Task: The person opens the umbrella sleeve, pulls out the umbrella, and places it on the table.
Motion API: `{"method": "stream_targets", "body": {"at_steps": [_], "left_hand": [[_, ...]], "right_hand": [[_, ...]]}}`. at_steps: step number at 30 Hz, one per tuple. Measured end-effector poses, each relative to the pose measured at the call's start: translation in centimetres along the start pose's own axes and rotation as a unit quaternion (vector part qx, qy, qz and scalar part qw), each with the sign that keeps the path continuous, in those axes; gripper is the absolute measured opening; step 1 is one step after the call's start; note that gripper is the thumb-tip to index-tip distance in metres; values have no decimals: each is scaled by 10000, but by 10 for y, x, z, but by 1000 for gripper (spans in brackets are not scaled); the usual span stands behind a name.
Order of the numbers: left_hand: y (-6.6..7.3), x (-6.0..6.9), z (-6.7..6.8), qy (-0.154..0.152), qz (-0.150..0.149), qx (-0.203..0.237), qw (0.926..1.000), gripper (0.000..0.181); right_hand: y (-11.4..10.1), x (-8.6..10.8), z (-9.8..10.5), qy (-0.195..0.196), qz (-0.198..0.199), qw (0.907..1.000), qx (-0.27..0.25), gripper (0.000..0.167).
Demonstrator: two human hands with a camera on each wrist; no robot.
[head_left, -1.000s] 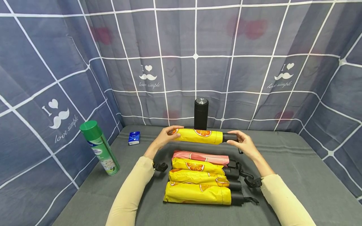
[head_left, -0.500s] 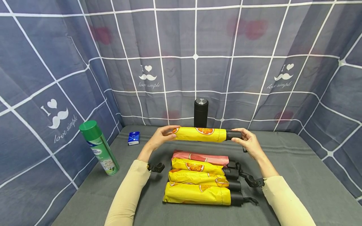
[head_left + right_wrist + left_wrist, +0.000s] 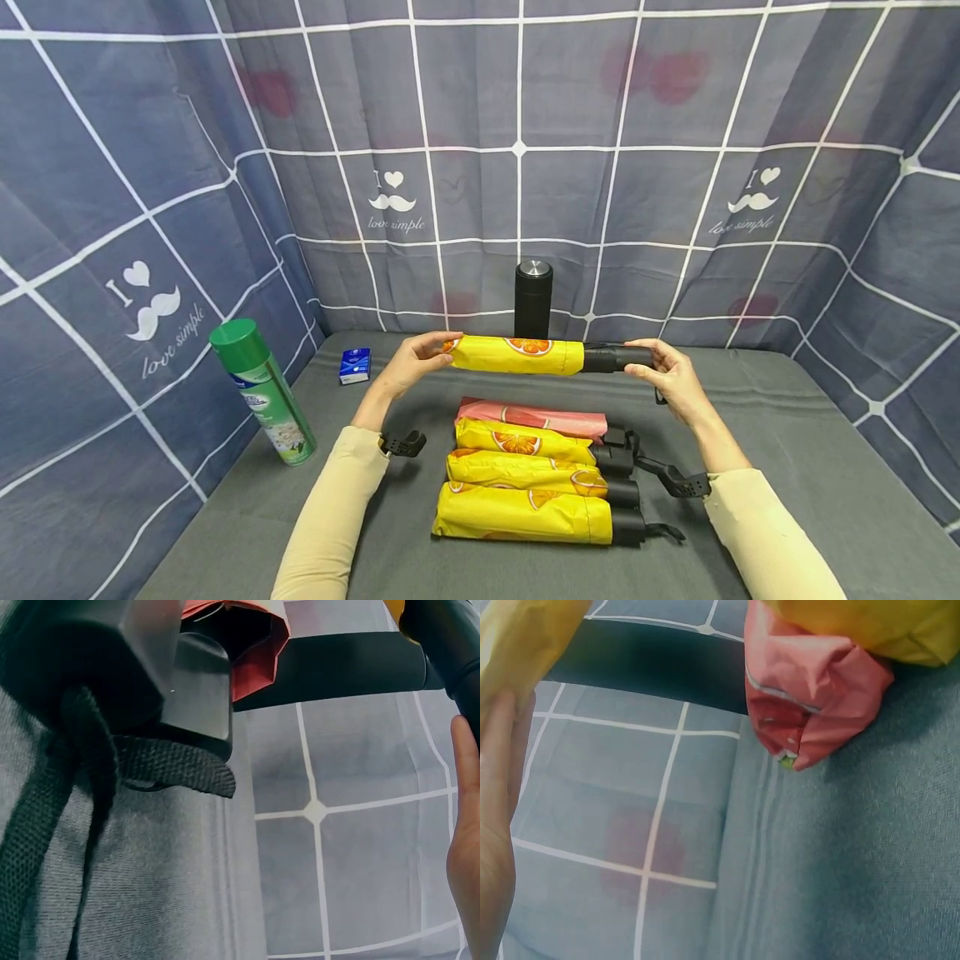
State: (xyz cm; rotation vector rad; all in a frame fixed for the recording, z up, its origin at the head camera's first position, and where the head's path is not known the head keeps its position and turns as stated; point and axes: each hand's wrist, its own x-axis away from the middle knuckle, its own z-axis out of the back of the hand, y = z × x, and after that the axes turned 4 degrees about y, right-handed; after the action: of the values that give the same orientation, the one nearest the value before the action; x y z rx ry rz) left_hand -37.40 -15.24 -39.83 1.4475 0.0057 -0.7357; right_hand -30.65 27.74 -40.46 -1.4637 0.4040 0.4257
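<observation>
A folding umbrella (image 3: 517,355) in a yellow sleeve with orange slices is held level above the table. My left hand (image 3: 408,362) pinches the sleeve's left end between thumb and fingers. Around the black handle (image 3: 637,358) at the other end curl the fingers of my right hand (image 3: 672,379). A stretch of black shows between sleeve and handle end. Below lie a pink umbrella (image 3: 532,418) and three yellow umbrellas (image 3: 525,513) in a row, handles to the right. The left wrist view catches part of the yellow sleeve (image 3: 525,645); the right wrist view, the held black handle (image 3: 450,652).
Behind the held umbrella stands a black flask (image 3: 533,300) with a silver top. At the left are a green spray can (image 3: 266,396) and a small blue packet (image 3: 356,366). Grid-patterned curtains (image 3: 600,192) enclose the grey table (image 3: 795,433).
My hands have spread apart, the left moving left and the right moving right. The sleeve has shifted left off the handle, and more black shows. The umbrellas on the table stay put.
</observation>
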Motion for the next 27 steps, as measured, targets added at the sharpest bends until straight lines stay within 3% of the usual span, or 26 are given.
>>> {"method": "stream_targets", "body": {"at_steps": [13,20,27], "left_hand": [[-3,7,16,131,-41,-55,9999,38],[-8,17,31,410,-6,-20,9992,36],[-9,19,38,557,110,-74,9984,37]], "right_hand": [[7,6,13,46,-102,9999,-29,36],[8,10,22,165,-199,9997,39,36],[13,12,37,134,-299,9994,80,37]]}}
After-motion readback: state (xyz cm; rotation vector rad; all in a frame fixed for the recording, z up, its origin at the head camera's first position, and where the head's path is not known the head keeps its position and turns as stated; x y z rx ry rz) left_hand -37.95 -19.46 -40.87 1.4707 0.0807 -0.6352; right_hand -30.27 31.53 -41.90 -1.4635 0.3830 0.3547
